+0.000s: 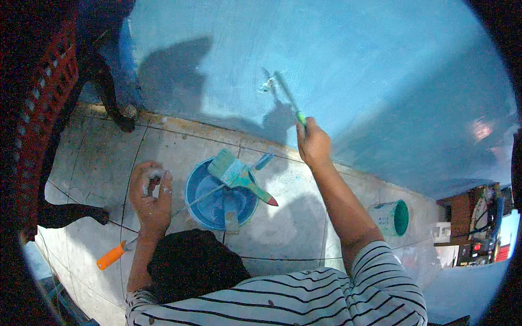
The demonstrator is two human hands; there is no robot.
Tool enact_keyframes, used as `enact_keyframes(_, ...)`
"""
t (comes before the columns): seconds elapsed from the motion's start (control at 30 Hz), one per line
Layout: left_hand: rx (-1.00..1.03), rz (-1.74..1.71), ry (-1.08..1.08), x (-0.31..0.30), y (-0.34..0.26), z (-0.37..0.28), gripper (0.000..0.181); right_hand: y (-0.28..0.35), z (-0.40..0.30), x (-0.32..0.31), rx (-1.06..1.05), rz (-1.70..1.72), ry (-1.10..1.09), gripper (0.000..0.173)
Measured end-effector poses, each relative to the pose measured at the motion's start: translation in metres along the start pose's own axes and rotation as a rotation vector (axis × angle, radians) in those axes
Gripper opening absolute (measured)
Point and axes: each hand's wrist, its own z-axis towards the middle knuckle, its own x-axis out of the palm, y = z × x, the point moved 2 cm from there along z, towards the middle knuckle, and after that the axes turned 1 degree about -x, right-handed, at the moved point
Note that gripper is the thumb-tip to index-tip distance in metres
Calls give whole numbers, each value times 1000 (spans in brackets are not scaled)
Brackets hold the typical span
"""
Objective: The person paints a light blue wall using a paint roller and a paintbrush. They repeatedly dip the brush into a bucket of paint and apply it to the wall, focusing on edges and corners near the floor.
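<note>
My right hand [314, 142] grips a slim, green-handled flat tool [289, 93], seen edge-on; whether it is a brush or a putty knife is unclear. Its tip is beside a rough whitish patch [267, 85] on the blue wall [326, 49]. My left hand [151, 195] is over the tiles with fingers curled, whitish smears on them and a gap inside the curl. Beside it stands a blue bucket [189, 191] with bluish liquid inside. A wide paintbrush [248, 179] lies across its rim. An orange-handled paint roller [111, 256] also spans the bucket, its blue sleeve [264, 161] beyond the far rim.
A red lattice-patterned plastic piece [53, 77] with dark legs stands at the left. A white-and-green cylindrical container [389, 218] is on the tiled floor [293, 244] to the right. Assorted items, including a brown box-like object [461, 212], sit farther right near the wall.
</note>
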Motion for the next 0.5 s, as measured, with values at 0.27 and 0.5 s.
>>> enact_keyframes(0.27, -28, 25, 29, -3, -15, -1, 10, 4, -4, -3, -36, 91, -55, 28)
enact_keyframes(0.5, -28, 19, 30, -2, 0, -4, 10, 4, -12, -5, -29, 81, -73, 24)
